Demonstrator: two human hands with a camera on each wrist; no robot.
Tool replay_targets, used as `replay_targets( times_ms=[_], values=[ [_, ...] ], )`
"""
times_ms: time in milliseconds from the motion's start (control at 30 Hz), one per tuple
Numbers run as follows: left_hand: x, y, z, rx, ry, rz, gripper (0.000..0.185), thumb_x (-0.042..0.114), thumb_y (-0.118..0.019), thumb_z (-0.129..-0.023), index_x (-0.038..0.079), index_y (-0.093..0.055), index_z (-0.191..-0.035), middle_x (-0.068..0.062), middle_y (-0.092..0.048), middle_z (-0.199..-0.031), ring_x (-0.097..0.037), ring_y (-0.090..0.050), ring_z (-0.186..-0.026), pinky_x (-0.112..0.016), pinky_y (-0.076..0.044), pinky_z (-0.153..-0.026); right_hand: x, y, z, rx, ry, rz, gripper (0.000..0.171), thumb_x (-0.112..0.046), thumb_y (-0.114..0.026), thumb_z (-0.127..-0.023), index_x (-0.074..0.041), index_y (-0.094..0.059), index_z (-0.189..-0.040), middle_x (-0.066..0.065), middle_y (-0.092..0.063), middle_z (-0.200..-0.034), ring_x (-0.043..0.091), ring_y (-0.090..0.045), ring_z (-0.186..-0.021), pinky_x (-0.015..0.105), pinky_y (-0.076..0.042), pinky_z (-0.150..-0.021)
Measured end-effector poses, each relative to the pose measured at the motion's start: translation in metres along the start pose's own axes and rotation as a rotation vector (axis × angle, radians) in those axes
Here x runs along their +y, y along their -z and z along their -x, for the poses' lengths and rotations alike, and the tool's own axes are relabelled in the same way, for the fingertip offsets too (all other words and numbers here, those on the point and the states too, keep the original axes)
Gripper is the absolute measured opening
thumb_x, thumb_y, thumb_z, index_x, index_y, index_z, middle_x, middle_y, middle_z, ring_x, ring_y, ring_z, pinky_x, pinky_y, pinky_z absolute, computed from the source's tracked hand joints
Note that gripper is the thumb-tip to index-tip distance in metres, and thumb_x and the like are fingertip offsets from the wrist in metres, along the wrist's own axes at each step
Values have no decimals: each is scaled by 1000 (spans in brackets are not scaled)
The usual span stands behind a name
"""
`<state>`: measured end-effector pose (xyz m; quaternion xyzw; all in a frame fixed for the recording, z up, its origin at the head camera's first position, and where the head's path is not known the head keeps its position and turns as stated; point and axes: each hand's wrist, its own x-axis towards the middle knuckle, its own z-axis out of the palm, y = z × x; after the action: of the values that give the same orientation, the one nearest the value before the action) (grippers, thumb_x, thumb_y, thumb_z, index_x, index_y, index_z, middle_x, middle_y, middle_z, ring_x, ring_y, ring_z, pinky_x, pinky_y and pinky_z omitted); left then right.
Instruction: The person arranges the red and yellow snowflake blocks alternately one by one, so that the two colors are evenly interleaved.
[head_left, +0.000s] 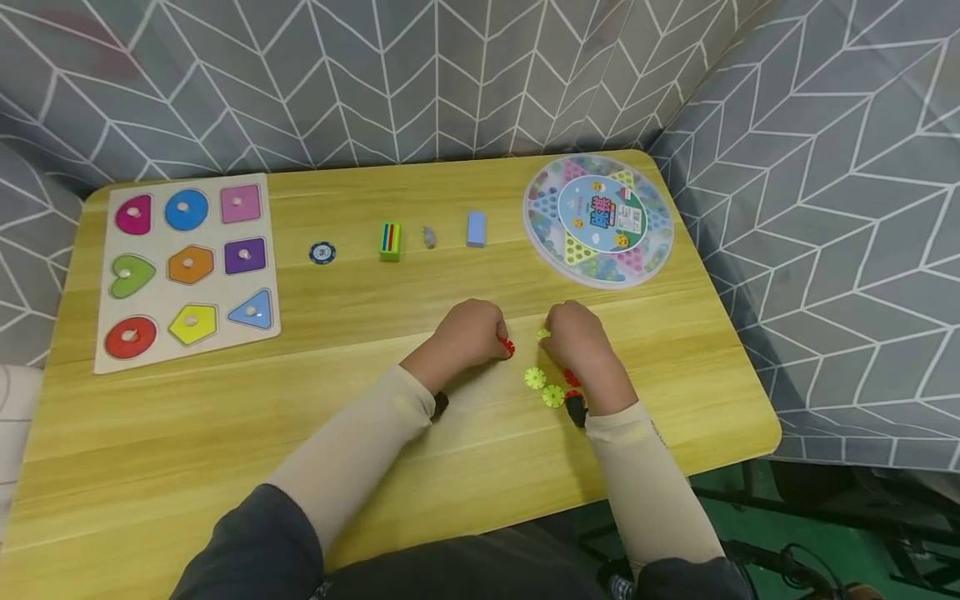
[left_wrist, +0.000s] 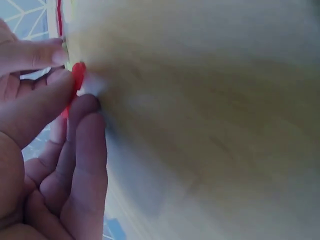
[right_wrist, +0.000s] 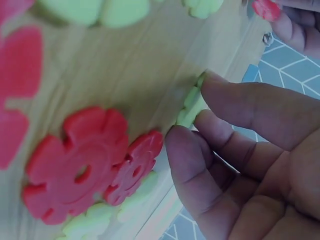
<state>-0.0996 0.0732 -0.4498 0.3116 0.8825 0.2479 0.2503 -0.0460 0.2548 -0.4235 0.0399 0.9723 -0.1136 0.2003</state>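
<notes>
My left hand [head_left: 471,332] rests on the wooden table [head_left: 375,433] and pinches a red snowflake disc [head_left: 509,347] between thumb and fingers; the left wrist view shows the red snowflake disc [left_wrist: 77,80] at my fingertips [left_wrist: 87,107]. My right hand [head_left: 577,333] pinches a light green snowflake disc [head_left: 543,334], seen edge-on as the green disc [right_wrist: 192,107] between thumb and forefinger. Two more green discs [head_left: 543,387] lie beside that hand. Red discs [right_wrist: 90,160] lie under the right palm.
A shape puzzle board [head_left: 187,267] lies at the far left. A poker chip [head_left: 322,252], a green block [head_left: 390,240], a small grey piece [head_left: 429,237] and a blue block [head_left: 476,228] stand in a row. A round checkers box [head_left: 597,218] sits far right.
</notes>
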Motion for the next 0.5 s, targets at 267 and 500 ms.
replay_targets(
  times_ms=[267,500],
  values=[
    [-24,-1,4,-111,107,429,10,19,-86,-87,10,-81,-86,2,-74,-82,-12,-66,-76,-27,-55,-75,5,-7,-1,29,-22,-51,37,-21,-77,-93,8,-70,-114,21,-65,-112,38,-60,-107,49,-50,-96],
    [-41,2,6,-246,216,833,12,6,-75,-95,-2,-79,-103,-12,-77,-89,-16,-72,-74,-33,-62,-73,1,-7,-2,49,-2,-3,32,-18,-77,-92,8,-72,-110,22,-67,-109,38,-61,-107,49,-52,-93]
  ],
)
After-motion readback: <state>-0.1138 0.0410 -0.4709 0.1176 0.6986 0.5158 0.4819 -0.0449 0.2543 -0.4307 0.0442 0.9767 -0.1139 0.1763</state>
